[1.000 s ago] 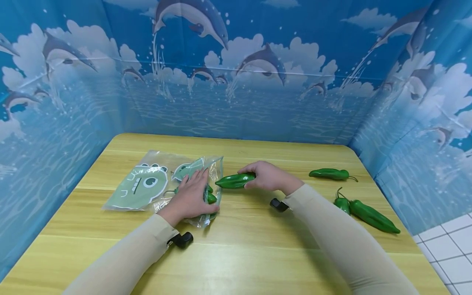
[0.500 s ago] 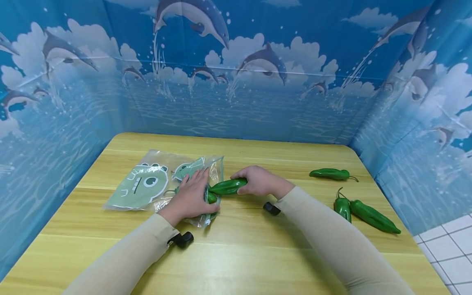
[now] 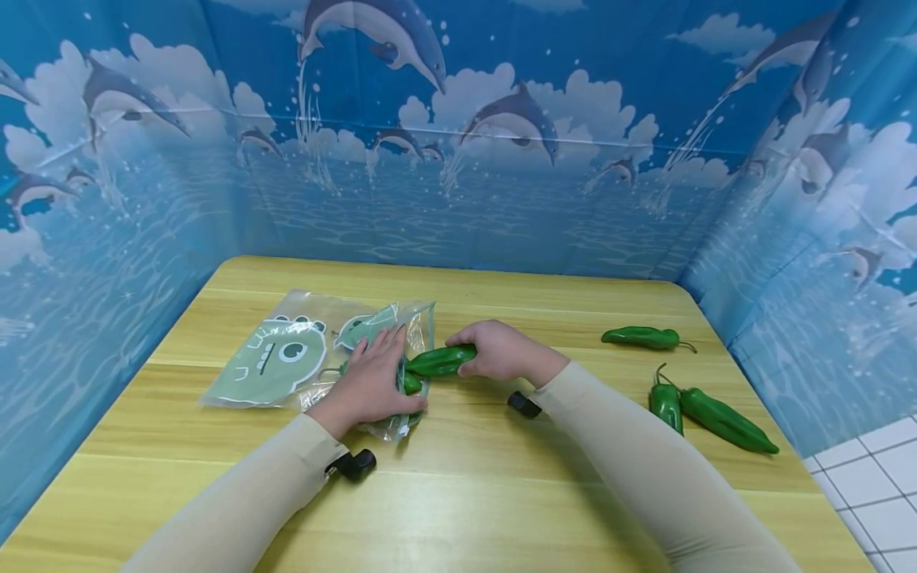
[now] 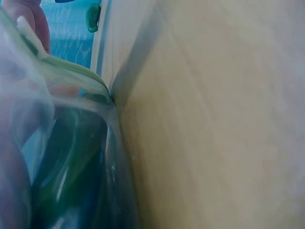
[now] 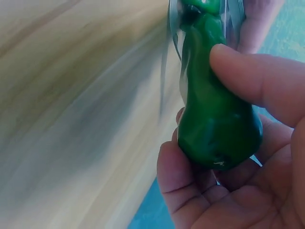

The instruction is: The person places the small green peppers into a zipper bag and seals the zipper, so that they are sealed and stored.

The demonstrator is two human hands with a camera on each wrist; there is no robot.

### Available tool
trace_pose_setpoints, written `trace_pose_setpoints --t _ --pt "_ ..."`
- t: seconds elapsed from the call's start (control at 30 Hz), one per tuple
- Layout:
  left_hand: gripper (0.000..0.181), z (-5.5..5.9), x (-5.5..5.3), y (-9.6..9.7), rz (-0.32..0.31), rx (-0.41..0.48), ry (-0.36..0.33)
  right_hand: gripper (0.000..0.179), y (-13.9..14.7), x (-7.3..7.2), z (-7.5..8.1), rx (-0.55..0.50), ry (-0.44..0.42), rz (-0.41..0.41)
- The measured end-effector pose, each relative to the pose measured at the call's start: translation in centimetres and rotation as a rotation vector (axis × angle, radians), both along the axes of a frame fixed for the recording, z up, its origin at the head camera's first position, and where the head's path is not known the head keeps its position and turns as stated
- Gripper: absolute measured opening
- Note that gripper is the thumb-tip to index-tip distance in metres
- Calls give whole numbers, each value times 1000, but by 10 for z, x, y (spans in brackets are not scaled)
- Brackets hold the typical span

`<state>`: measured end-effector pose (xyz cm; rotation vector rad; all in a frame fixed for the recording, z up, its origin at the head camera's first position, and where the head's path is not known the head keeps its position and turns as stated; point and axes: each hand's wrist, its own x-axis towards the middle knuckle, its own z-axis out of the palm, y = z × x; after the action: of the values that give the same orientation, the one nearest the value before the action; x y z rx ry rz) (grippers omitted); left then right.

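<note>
My right hand [image 3: 497,351] grips a glossy green pepper [image 3: 442,361] by its blunt end, thumb on one side and curled fingers beneath in the right wrist view. The pepper's tip sits inside the mouth of a clear zip bag [image 3: 423,338] printed with a green cartoon figure. Spread over that bag is my left hand [image 3: 367,382], its fingers straight and thumb stretched out along the mouth. Another green pepper [image 3: 412,384] shows inside the bag, partly covered by this hand. The left wrist view looks along the bag's raised lip [image 4: 76,71], with dark green behind the plastic.
At the right of the wooden table [image 3: 458,493] lie three more peppers: one farther back [image 3: 645,337], a short one [image 3: 666,407] and a long one [image 3: 727,422] close together. A flat bag with a one-eyed cartoon [image 3: 268,362] lies left. A dolphin curtain [image 3: 466,207] surrounds the table.
My right hand has moved left, bringing the pepper's tip from the bag's edge into its mouth. It shifts only slightly over the last half second. My left hand stays put.
</note>
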<state>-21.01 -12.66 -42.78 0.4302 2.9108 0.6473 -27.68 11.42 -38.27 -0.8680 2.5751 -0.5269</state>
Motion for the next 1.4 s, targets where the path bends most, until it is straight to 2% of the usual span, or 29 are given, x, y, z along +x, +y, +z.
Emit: trace_pose_setpoints --t 0.4,0.63,0.83,1.03,1.23,1.4 --pt "129 0 0 0 -2 5 8 50 -15 3 -3 -15 43 11" --pt "128 -1 0 -1 -12 10 12 52 -25 5 -12 -5 76 27" --pt "129 -2 0 -1 -11 14 10 53 -33 5 -19 -45 97 19" --pt "128 -2 0 -1 -9 20 9 54 -34 5 -19 -75 57 -22" --pt "128 -1 1 0 -10 13 -4 57 -26 6 -15 -23 34 22" --pt "128 -1 0 0 -9 6 2 55 -28 9 -14 -55 23 -9"
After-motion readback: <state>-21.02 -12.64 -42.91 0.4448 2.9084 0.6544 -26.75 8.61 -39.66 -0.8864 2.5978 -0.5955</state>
